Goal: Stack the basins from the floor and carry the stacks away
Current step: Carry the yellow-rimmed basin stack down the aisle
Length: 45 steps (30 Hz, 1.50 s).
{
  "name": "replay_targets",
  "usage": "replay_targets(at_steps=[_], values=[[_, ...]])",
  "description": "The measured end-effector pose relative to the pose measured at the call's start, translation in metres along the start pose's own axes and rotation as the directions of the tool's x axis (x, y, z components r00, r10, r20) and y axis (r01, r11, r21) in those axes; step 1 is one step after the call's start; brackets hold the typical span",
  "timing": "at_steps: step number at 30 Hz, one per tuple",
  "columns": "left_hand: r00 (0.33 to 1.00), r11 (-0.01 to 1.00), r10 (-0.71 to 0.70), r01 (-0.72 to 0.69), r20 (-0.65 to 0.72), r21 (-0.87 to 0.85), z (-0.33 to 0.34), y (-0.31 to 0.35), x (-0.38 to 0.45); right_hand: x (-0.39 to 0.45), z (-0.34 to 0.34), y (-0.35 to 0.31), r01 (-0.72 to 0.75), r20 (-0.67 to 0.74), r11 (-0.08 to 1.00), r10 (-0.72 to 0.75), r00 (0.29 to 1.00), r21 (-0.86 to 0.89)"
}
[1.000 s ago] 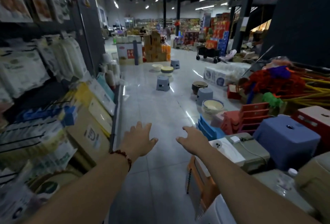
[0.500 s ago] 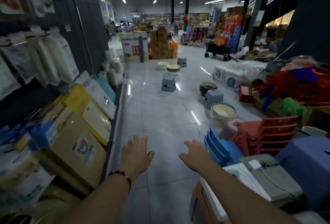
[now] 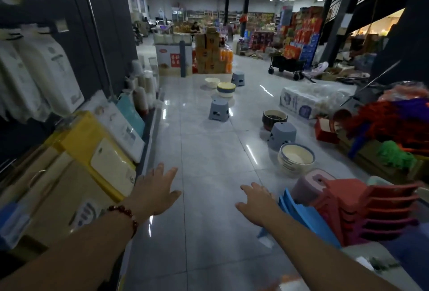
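Glossy shop floor stretches ahead of you; your left hand and right hand reach forward, fingers spread, holding nothing. Stacked basins sit ahead-right beside a stool.

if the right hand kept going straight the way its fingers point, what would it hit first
Probably nothing soon: the right hand points up the aisle over bare floor tiles. The nearest cream basin stack sits off to its right, though depth is hard to judge.
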<state>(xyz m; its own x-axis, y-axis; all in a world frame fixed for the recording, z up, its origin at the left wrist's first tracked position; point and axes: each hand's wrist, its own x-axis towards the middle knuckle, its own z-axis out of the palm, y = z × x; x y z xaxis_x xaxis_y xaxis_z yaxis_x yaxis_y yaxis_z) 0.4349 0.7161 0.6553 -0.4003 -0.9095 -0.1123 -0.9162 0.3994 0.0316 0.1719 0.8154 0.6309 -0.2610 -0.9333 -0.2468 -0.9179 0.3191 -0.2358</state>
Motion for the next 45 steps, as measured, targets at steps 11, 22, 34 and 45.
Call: replay_targets(at_steps=[11, 22, 34, 45], values=[[0.991, 0.992, 0.118, -0.120, 0.065, 0.037, -0.009, -0.070, 0.200, 0.193, -0.057, -0.090, -0.049, -0.033, 0.996, 0.051, 0.998, 0.078], [0.983, 0.987, 0.158, -0.161, 0.093, 0.021, -0.033, -0.102, 0.362, 0.353, -0.063, -0.102, -0.091, 0.074, 0.993, 0.086, 0.994, 0.072], [0.973, 0.985, 0.172, -0.172, 0.154, -0.013, -0.049, -0.052, 0.613, 0.585, -0.129, -0.029, -0.085, 0.087, 0.994, 0.079, 0.993, 0.068], [0.989, 1.000, 0.027, -0.025, 0.143, -0.017, -0.048, -0.091, 0.806, 0.806, -0.179, -0.058, 0.021, 0.129, 0.998, -0.028, 0.991, 0.056]])
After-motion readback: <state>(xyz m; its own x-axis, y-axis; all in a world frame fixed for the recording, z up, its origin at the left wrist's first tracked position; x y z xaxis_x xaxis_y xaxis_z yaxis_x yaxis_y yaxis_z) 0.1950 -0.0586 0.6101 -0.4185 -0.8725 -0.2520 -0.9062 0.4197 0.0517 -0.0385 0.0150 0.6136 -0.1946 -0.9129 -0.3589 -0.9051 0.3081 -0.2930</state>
